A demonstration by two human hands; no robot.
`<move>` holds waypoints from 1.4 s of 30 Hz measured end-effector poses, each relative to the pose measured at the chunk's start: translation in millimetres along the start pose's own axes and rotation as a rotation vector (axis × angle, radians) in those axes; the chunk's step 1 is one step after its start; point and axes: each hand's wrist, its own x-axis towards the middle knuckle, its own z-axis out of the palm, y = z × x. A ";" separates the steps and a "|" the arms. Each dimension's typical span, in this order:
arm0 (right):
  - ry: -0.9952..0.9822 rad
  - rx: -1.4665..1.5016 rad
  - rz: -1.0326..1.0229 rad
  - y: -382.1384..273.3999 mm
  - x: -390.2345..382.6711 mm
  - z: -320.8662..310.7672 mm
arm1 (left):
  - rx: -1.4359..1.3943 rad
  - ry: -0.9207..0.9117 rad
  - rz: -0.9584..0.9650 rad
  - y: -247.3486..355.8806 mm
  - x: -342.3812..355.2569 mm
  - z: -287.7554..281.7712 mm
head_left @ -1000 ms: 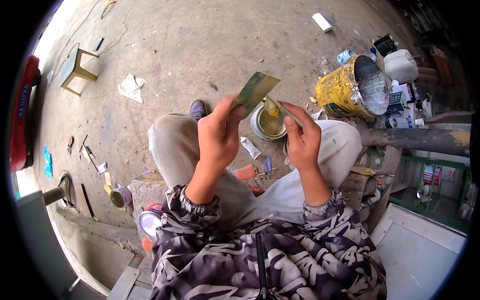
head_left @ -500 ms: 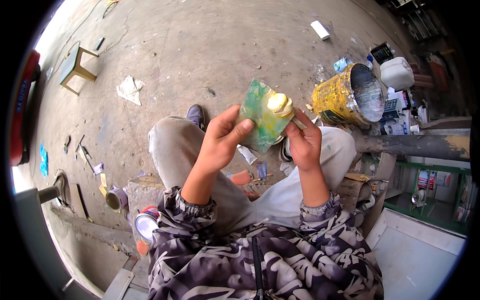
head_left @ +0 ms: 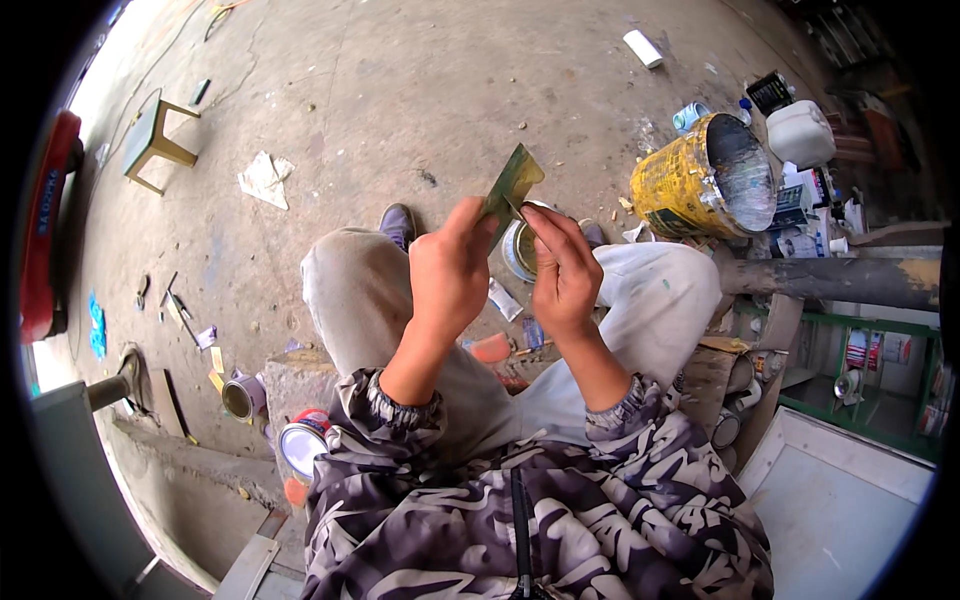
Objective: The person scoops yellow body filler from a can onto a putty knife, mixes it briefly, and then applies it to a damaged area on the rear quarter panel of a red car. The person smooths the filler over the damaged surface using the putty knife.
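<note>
My left hand [head_left: 450, 268] grips a thin green translucent plate [head_left: 512, 185], now tilted so its face shows only as a narrow, yellow-smeared strip. My right hand [head_left: 566, 268] is closed in a pinch against the plate's right side; what its fingers hold is mostly hidden behind them. The pale yellow paste that lay on the plate is out of sight at this angle. Just beyond the hands, an open round can [head_left: 520, 252] stands on the floor near my feet, partly covered by my right hand. A white tube [head_left: 504, 299] lies below it.
A yellow paint-smeared bucket [head_left: 680, 180] lies on its side at right, beside a white jerrycan [head_left: 800, 134]. A small stool [head_left: 158, 148] stands far left. Near my left leg are a paint can [head_left: 302, 446] and an open tin [head_left: 242, 396]. A crumpled paper [head_left: 265, 181] lies on the floor.
The plate has turned from showing its broad face to nearly edge-on, and the yellow paste is no longer visible. My right hand has moved left, closer to my left hand.
</note>
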 end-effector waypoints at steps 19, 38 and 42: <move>-0.041 0.033 0.104 -5.7 5.5 -11.2 | -0.112 0.114 0.045 -9.6 3.6 -4.9; 0.190 0.663 0.373 -4.1 36.1 -46.4 | -0.712 -0.198 -0.119 -23.8 6.9 -23.3; 0.006 1.058 0.356 -13.1 51.3 -55.4 | -0.741 -0.385 -0.219 -23.9 3.9 -23.4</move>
